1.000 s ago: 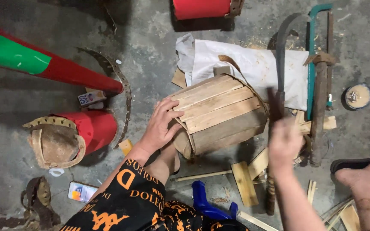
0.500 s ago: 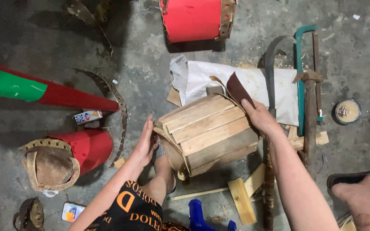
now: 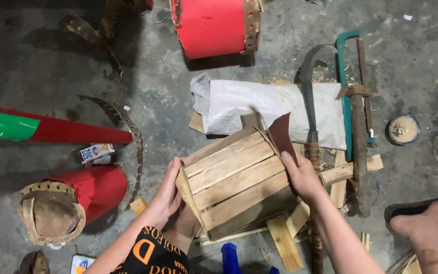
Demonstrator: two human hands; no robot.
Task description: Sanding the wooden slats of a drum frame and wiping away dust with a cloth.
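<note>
We are looking down at a drum-making workshop floor.
Sawdust is lying by the hacksaw [image 3: 351, 96], billhook [image 3: 307, 96] and red drums [image 3: 211, 25].
</note>
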